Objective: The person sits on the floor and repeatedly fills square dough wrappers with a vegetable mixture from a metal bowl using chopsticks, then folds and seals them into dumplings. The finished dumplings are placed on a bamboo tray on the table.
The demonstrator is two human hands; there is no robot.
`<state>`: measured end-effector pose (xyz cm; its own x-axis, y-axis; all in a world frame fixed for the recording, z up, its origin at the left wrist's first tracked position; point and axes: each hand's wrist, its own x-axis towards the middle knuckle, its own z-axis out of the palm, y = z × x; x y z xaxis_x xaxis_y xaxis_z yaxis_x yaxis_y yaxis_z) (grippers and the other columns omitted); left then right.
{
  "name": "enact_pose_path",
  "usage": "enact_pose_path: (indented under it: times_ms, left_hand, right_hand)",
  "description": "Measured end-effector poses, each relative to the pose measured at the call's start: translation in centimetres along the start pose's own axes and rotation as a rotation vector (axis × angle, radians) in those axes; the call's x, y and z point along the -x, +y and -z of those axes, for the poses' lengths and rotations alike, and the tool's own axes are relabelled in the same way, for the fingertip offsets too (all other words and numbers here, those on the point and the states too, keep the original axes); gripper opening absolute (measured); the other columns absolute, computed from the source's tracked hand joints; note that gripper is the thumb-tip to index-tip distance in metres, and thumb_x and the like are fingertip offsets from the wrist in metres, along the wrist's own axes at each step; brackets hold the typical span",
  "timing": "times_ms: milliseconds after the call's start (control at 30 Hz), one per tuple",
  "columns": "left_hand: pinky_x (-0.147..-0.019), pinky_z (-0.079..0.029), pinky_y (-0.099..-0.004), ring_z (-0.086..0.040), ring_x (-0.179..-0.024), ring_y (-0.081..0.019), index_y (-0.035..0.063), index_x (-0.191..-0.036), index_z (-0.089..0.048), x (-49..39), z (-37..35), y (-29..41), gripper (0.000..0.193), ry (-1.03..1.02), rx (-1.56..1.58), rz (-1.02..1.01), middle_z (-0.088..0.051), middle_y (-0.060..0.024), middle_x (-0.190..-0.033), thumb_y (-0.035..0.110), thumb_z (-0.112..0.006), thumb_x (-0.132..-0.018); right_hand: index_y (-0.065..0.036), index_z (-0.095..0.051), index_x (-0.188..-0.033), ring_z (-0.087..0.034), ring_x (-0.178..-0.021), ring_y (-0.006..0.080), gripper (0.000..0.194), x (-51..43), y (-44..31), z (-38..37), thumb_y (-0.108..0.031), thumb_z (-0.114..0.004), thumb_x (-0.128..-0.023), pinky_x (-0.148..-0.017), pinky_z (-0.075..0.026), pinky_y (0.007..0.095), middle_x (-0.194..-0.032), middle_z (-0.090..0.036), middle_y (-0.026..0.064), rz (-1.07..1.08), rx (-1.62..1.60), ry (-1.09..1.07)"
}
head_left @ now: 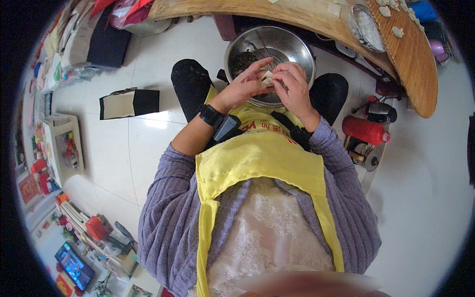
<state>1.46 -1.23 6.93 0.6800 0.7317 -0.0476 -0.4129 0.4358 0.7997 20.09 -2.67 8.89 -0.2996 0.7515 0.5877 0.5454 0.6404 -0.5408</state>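
My left hand and my right hand meet above the near part of a large stainless steel bowl. Between their fingers is a small piece of pale dough wrapper, partly folded; the fingertips of both hands touch it. Dark green chopped filling lies at the left inside of the bowl, with thin sticks, perhaps chopsticks, leaning in it. The bowl sits between my knees, at the edge of a yellow apron. My fingers hide part of the wrapper and of the bowl's near inside.
A wooden board spans the top, bearing wrapper pieces and a dish of white flour. Beside it, a ridged wooden tray carries several folded dumplings. A red bottle is at right; an open black box is on the tiled floor at left.
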Motion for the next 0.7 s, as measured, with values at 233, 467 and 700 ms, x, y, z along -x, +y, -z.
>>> enact_pose_path:
  times_ms: [233,467,700]
  left_hand:
    - [-0.099,-0.044,-0.0315,-0.052,-0.115,-0.0168,0.0101,-0.149,-0.018,0.0,-0.5,0.0,0.066,-0.007,-0.278,-0.053,-0.053,-0.0093,-0.125,0.005,-0.052,-0.093]
    - [-0.099,-0.045,-0.0340,-0.055,-0.114,-0.0196,0.0102,-0.149,-0.016,0.0,-0.3,-0.4,0.061,0.018,-0.214,-0.040,-0.056,-0.0125,-0.122,0.010,-0.049,-0.098]
    - [-0.099,-0.045,-0.0371,-0.056,-0.114,-0.0221,0.0107,-0.149,-0.017,0.1,0.0,-0.7,0.060,0.042,-0.202,-0.002,-0.057,-0.0132,-0.121,0.010,-0.049,-0.098]
  right_hand:
    - [-0.003,-0.058,-0.081,-0.057,-0.090,0.0263,0.015,-0.3,-0.3,0.1,0.000,-0.069,-0.072,-0.079,-0.044,0.0351,-0.094,-0.059,0.0077,-0.046,-0.022,0.011]
    - [-0.004,-0.059,-0.085,-0.057,-0.091,0.0299,0.015,0.1,-0.2,-0.4,-0.004,-0.069,-0.074,-0.079,-0.045,0.0395,-0.096,-0.059,0.0091,-0.177,-0.129,0.019]
    - [-0.002,-0.063,-0.092,-0.060,-0.086,0.0185,0.015,1.0,0.4,-0.4,-0.003,-0.069,-0.079,-0.077,-0.047,0.0301,-0.105,-0.062,0.0082,-0.291,-0.340,-0.050]
